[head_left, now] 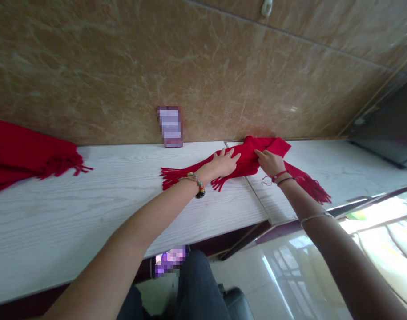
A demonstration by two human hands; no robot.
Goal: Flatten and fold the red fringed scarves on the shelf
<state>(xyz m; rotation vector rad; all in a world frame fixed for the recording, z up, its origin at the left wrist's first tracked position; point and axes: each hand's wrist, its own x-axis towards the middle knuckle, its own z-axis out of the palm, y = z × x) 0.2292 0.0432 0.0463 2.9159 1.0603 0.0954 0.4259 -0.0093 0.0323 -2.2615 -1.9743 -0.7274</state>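
Note:
A red fringed scarf (276, 146) lies folded on the white wood-grain table (90, 195), close to the wall. My left hand (223, 163) rests flat on its middle with the fingers stretched out. My right hand (269, 162) sits just to the right, fingers curled and pinching a fold of the same scarf. Fringe spreads to the left at the table's middle and to the right past my right wrist. Both wrists wear bracelets.
A heap of red fringed scarves (26, 155) lies at the table's left end. A small blurred card (170, 126) leans against the brown marble wall (203, 66). A dark screen (390, 133) stands at the far right. Glossy floor (290, 275) shows below the table edge.

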